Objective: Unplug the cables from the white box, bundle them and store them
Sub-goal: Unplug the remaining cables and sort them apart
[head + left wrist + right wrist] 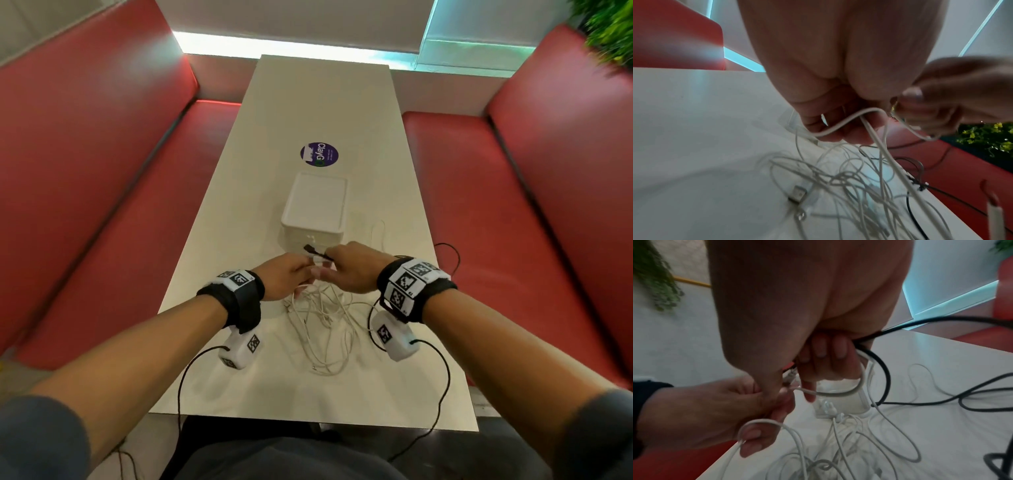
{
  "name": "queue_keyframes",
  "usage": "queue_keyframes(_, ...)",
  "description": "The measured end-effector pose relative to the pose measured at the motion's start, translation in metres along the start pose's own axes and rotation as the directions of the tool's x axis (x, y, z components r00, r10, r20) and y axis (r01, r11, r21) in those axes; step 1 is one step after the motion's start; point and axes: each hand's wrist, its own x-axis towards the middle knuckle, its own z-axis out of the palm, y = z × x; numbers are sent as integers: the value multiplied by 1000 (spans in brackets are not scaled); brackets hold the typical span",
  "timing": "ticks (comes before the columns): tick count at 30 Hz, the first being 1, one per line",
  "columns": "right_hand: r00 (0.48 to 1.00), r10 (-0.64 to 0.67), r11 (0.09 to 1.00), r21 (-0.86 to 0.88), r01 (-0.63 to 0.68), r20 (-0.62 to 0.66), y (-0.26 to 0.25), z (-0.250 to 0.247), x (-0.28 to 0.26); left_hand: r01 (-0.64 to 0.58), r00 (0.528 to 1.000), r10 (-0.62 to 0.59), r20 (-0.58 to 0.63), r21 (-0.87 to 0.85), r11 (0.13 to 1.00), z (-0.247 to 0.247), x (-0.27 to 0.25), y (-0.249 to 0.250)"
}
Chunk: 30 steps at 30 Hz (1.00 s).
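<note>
The white box [313, 209] looks like smooth matt plastic; the white cables [322, 318] have slick rubbery sheaths, one USB plug [797, 194] showing bright metal. The table [318, 113] is smooth, faintly glossy laminate, the red benches [507, 212] padded leatherette with soft sheen

Cool teal strip light [294, 48] glows beyond the fingers [317, 272]; the head view bends at its edges, and both wrist views are dim and motion-blurred.

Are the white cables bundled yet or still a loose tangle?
Still loose: the white cables sprawl in tangled loops on the table, while both hands, left and right, grip only a few strands.
</note>
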Motion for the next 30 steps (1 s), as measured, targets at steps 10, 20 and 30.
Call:
queue_keyframes(10,849,350,803,593,-55,-396,30,-66,-12,94,987,-117,108,195,976,9,-10,-27)
queue_keyframes(20,975,214,931,313,-187,-54,-7,13,15,1,1000,0,13,-47,999,12,-2,10)
queue_keyframes(30,996,41,980,196,-24,-85,2,-9,4,22,998,-22,-55,3,1000,8,-3,-12)
